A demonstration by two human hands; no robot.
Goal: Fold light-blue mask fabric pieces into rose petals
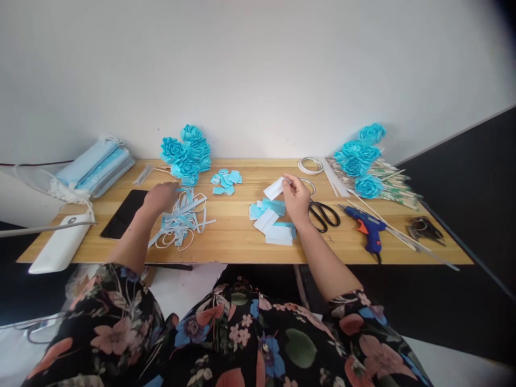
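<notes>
White piece [273, 188]: flat oblong of thin, matte, fabric-like sheet, raised at a slant above the loose pieces, the item I count as in hand
Right hand [297, 201]: grip pinching the white piece by its right edge, thumb against fingers
Left hand [161, 198]: at the upper edge of the strip heap; whether its grip is spread or pinching anything I cannot tell from my remote view
Risk, held sheet: I judge it could slip or crease, since only one edge is pinched and the sheet looks limp
Risk, loose pieces [278, 236]: overlapping blue and white rectangles, light enough, I judge, to slide if the wrist brushes them
Risk, strip heap [185, 217]: narrow strips tangled with white cords; a loop could snag a finger and drag the rest
Risk, scissors [321, 214]: black looped handles just beside my right wrist, liable to be knocked by a sideways move
Flowers: ruffled, layered blue heads, one cluster [187, 153] at left, another [357, 156] at right
Glue gun [373, 228]: blue body, orange trigger, smooth plastic by its look
Desk [237, 236]: pale wood grain, long and narrow
</notes>
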